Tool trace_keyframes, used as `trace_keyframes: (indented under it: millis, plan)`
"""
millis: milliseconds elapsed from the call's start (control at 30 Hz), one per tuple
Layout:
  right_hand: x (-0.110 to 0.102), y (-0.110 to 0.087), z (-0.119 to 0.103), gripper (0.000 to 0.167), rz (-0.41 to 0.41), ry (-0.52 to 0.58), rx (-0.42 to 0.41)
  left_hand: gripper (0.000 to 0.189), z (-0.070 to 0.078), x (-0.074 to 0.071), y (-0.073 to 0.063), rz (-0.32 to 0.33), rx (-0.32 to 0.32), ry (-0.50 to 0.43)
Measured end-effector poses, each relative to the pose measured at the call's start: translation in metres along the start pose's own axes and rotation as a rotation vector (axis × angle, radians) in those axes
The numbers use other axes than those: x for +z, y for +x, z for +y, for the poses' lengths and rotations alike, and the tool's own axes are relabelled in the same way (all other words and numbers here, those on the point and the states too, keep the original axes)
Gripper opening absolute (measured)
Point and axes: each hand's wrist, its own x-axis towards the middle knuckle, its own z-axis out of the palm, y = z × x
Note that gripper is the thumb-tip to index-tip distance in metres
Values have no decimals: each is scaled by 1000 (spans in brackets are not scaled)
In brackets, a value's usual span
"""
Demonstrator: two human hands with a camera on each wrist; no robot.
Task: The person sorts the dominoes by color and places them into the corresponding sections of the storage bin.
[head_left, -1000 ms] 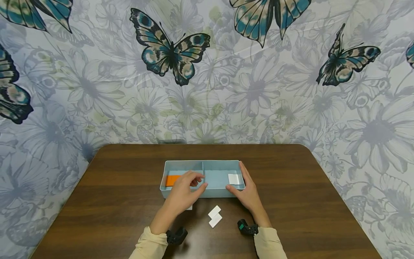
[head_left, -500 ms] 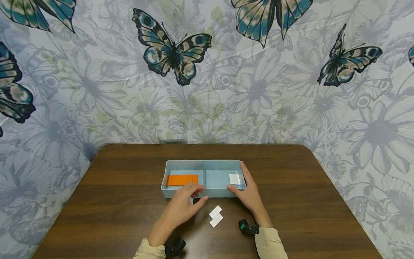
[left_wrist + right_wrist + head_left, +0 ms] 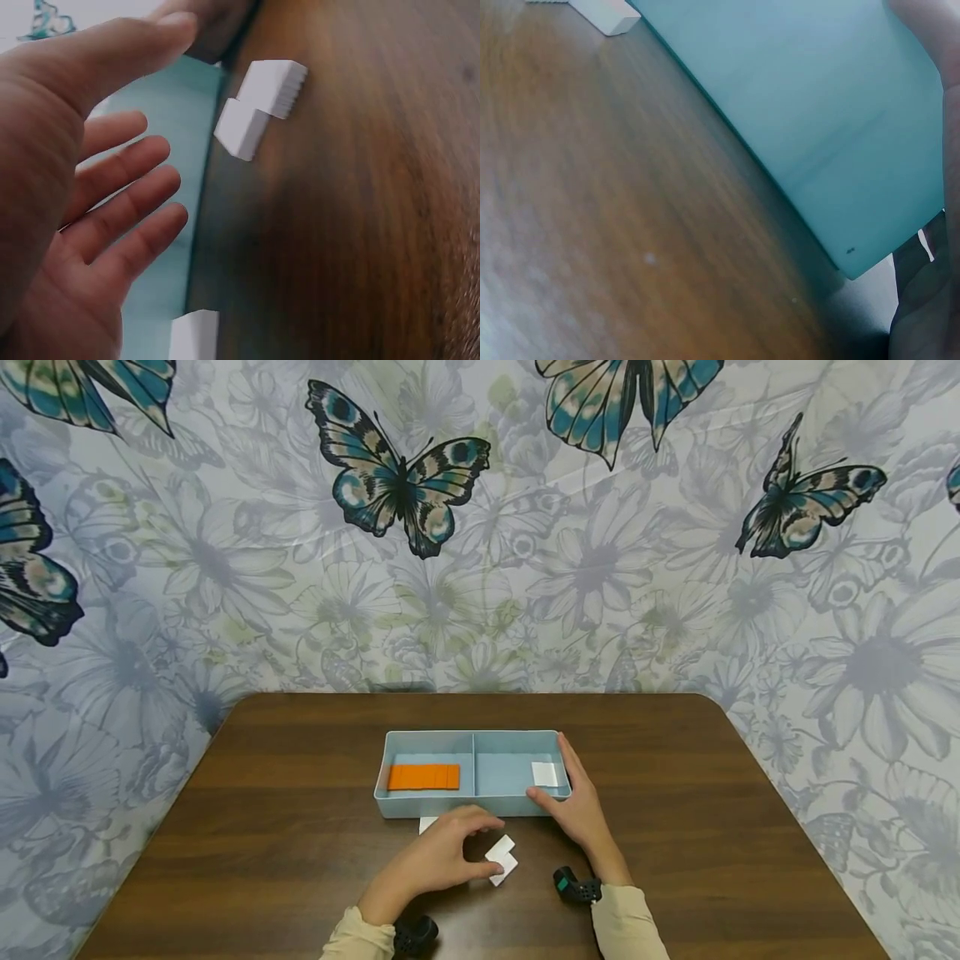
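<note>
My left hand (image 3: pixel 442 856) hovers over the table, its thumb and fingers apart, holding nothing. Its thumb tip overlaps two white blocks (image 3: pixel 504 867) in the head view; in the left wrist view the blocks (image 3: pixel 266 86) lie offset against each other, apart from the hand, one with a ridged side. Another white block (image 3: pixel 427 823) lies against the front of a light-blue divided box (image 3: pixel 427 809). With thumb at the front rim and fingers along the right end, my right hand (image 3: pixel 577 802) holds the box's corner. Orange pieces (image 3: pixel 423 777) lie in a row in the left compartment; a white piece (image 3: pixel 544 774) lies in the right one.
The brown wooden table (image 3: pixel 675 827) extends around the box on all sides. A patterned butterfly cloth (image 3: pixel 600 568) hangs behind the table's far edge. Black bands with cameras (image 3: pixel 576 887) sit at both wrists.
My left hand has come out from over the box's left compartment, back toward me and right to the white blocks, uncovering the orange row. The right hand has stayed on the box's corner.
</note>
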Motion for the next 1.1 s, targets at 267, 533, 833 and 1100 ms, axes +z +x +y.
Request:
trace_keyframes:
  millis: [267, 533, 833, 1100]
  plan:
    - [0, -1, -3, 102, -13, -8, 6, 70, -9, 8, 6, -123, 44, 124]
    - [-1, 1, -4, 102, -15, -4, 11, 65, -10, 8, 8, -131, 80, 172]
    - [-2, 0, -3, 102, -11, -7, 1, 54, -12, 9, 9, -121, 88, 166]
    - [-1, 0, -2, 102, -4, 1, -7, 56, -10, 13, 10, -91, 79, 210]
